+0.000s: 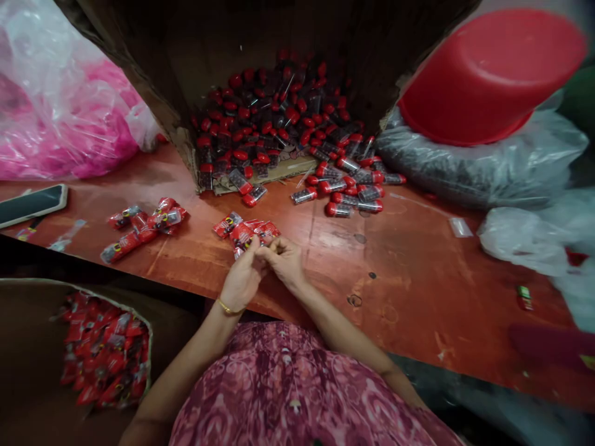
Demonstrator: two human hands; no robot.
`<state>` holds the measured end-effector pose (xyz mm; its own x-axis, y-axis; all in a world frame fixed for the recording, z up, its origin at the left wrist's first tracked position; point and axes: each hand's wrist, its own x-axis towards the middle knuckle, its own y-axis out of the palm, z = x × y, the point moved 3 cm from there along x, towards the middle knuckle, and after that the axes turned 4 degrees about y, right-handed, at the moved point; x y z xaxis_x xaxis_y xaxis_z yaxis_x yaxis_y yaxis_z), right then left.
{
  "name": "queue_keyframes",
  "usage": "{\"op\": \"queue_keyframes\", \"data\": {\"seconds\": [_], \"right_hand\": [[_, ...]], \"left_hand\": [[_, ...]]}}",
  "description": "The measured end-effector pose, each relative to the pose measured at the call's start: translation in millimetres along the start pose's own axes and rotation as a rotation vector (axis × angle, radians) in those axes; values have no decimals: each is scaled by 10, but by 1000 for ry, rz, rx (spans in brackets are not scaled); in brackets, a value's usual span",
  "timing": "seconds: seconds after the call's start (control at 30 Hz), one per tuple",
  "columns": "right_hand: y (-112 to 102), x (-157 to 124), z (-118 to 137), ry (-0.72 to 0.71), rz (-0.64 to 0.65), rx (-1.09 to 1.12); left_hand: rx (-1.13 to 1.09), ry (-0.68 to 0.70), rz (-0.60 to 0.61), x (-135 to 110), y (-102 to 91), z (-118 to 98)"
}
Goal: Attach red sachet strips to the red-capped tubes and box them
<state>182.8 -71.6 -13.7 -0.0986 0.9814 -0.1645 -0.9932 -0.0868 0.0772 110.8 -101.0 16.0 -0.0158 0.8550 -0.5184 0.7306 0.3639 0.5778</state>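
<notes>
My left hand [244, 276], with a gold-coloured bangle at its wrist, and my right hand [287, 265] meet close together near the table's front edge. Both are closed, thumbs and fingers pinched together; whatever lies between them is too small and hidden to make out. Directly beyond the fingertips is a small pile of red printed plastic packets [242, 234], partly covered by my hands. To the left lies another group of filled red packets [147, 227]. Clear tubes with red caps [346, 186], dark contents inside, lie loose farther back to the right.
A cardboard box [183, 133] on its side holds a heap of red-capped tubes. An open container [149, 347] of red packets stands below left. A phone [32, 205], pink-filled bags [69, 118], a red tub [483, 80] on a dark-filled bag [469, 170] surround the table [409, 297].
</notes>
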Motion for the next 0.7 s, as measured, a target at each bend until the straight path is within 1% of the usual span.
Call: {"op": "queue_keyframes", "data": {"seconds": [0.07,0.1,0.13,0.17,0.2,0.23,0.27,0.3,0.33,0.37,0.4,0.47,0.5,0.57,0.6,0.63,0.67,0.7], "right_hand": [[76,62,33,-95,41,-250],[84,106,68,-144,61,-399],[62,164,115,-192,65,-548],[8,242,170,-231,39,-683],[-76,339,229,-261,-18,-797],[-183,455,283,-274,-101,-890],[-306,581,327,-274,-210,-963],[-424,708,356,-278,-303,-1027],[-524,828,360,-278,-350,-1090],[-606,931,345,-286,-354,-1144],[-667,1006,314,-311,-320,-1188],[-752,1047,231,-368,-219,-1246],[-786,1012,190,-393,-174,-1263],[-850,866,125,-415,-126,-1297],[-881,772,101,-414,-118,-1314],[-909,675,81,-408,-118,-1329],[-934,582,63,-402,-123,-1339],[-954,497,46,-397,-132,-1342]], "left_hand": [[21,3,-53,-22,-127,-103],[35,27,-100,-20,-217,-184],[42,70,-163,-9,-323,-285],[38,121,-235,10,-443,-403],[19,174,-321,36,-572,-532],[-23,241,-395,66,-699,-668],[-80,301,-470,97,-821,-798],[-136,322,-545,126,-932,-908],[-189,326,-600,152,-1019,-998],[-236,335,-627,171,-1079,-1068],[-273,344,-633,181,-1109,-1111],[-305,353,-600,163,-1084,-1103],[-292,331,-573,139,-1033,-1044],[-185,230,-510,80,-873,-832],[-83,186,-469,56,-771,-702],[54,177,-421,45,-662,-577],[230,233,-372,49,-549,-476],[440,331,-313,71,-431,-396]]}}
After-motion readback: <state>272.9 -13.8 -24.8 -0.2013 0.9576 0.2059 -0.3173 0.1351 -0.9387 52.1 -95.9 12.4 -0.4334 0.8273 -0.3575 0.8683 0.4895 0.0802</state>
